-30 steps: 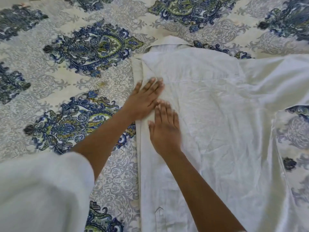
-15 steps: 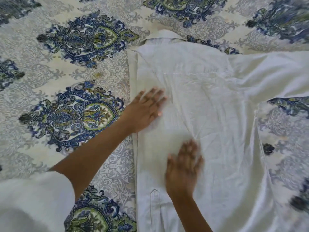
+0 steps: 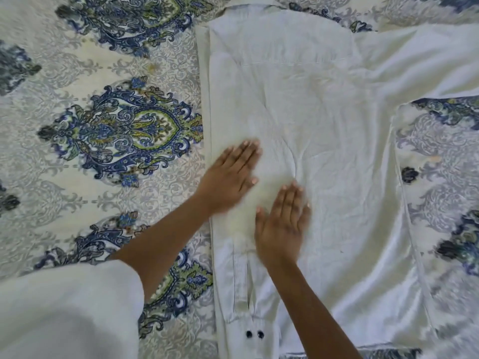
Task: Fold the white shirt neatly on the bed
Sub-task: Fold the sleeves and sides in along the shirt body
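The white shirt (image 3: 324,112) is spread flat on the patterned bedspread (image 3: 103,73), its long axis running away from the person: the collar (image 3: 248,9) is pointed to the far side of the view and the hem is turned toward the person. One sleeve (image 3: 225,104) is folded in along the shirt's left-hand edge, with two dark buttons (image 3: 254,334) seen near its lower end; the other sleeve (image 3: 427,60) is stretched out to the right. Nothing is gripped: the left hand (image 3: 229,177) is laid flat on the folded sleeve, fingers straight and together, and the right hand (image 3: 281,226) is pressed flat just beside it, nearer the person, fingers pointed toward the collar
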The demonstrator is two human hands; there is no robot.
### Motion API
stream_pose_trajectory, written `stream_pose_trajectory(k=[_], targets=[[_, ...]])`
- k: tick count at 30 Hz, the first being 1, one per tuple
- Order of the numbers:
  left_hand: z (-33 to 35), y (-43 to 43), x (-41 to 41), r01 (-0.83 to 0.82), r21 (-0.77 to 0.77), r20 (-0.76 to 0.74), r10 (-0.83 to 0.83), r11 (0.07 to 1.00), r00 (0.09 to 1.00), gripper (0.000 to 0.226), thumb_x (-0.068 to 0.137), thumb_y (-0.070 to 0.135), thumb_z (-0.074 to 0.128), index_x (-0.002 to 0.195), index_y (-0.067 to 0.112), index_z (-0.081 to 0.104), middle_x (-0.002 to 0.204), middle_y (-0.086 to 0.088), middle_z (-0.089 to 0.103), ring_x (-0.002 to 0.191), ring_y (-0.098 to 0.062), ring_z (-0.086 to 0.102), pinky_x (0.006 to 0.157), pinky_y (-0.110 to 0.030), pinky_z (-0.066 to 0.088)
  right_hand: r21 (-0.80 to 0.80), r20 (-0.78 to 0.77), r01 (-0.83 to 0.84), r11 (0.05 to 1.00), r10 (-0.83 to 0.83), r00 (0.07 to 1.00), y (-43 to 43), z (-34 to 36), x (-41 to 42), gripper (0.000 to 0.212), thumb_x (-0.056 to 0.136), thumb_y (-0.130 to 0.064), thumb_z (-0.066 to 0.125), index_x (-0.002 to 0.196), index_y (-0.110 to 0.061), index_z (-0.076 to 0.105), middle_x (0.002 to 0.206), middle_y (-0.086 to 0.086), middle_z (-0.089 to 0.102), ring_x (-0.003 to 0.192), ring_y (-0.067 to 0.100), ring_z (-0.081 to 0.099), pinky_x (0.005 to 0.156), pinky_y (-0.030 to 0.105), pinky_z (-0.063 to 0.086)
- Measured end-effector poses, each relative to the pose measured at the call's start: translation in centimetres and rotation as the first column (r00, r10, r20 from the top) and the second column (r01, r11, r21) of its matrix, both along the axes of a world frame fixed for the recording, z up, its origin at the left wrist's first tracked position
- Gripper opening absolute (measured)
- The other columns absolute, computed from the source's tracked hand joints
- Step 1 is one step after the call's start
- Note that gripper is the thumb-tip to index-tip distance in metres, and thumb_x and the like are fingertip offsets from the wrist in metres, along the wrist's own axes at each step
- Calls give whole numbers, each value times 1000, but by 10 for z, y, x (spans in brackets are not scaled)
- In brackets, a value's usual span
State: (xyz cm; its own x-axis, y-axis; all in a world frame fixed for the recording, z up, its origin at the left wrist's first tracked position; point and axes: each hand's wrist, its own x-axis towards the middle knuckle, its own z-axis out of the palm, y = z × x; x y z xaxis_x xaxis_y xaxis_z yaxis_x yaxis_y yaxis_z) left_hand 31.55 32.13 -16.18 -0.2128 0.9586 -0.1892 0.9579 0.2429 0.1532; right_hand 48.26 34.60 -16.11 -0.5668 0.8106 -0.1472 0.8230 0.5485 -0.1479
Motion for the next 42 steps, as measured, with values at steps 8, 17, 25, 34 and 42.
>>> stream_pose_trajectory(k=[8, 17, 25, 34, 42], targets=[[5, -89, 52, 114, -65, -28, -116, 991, 993, 62, 98, 40, 20, 148, 4, 14, 156, -16, 13, 144, -29, 12, 115, -40, 13, -33, 65, -295, 955, 296, 953, -41, 5, 78, 69, 95, -49, 25, 145, -2, 24, 154, 16, 21, 144, 26, 16, 115, 49, 13], [15, -155, 99, 336, -121, 47, -333, 934, 942, 61, 98, 46, 30, 150, 18, 16, 158, -7, 10, 146, -27, 8, 116, -43, 15, -50, 124, -453, 890, 455, 882, -48, 1, 119, 73, 94, -59, 22, 146, -8, 26, 155, 10, 20, 143, 21, 17, 114, 55, 13], [37, -116, 82, 369, 12, 42, -369, 930, 929, 56, 94, 37, 30, 146, 18, 22, 152, -2, 28, 140, -17, 25, 117, -42, 17, 13, -58, -415, 910, 415, 908, 5, 26, 65, 59, 100, -42, 12, 144, -5, 24, 151, 16, 28, 142, 25, 19, 114, 49, 10], [5, -18, -28, -213, -75, -60, 208, 974, 976, 67, 88, 48, -9, 145, 13, -13, 158, -5, -10, 140, -13, -19, 114, -30, -14, 47, -55, -335, 941, 338, 940, 72, -2, -8, 55, 96, -36, 25, 143, -9, 36, 151, 5, 32, 140, 19, 27, 114, 46, 15], [5, 74, -79, -224, -10, 5, 224, 975, 975, 58, 98, 44, 10, 149, 21, -4, 158, 2, -9, 145, -15, -10, 115, -33, -10, 61, -129, -286, 956, 291, 948, 67, -4, -88, 56, 95, -33, 26, 142, -5, 36, 151, 13, 30, 142, 25, 24, 116, 41, 11]])
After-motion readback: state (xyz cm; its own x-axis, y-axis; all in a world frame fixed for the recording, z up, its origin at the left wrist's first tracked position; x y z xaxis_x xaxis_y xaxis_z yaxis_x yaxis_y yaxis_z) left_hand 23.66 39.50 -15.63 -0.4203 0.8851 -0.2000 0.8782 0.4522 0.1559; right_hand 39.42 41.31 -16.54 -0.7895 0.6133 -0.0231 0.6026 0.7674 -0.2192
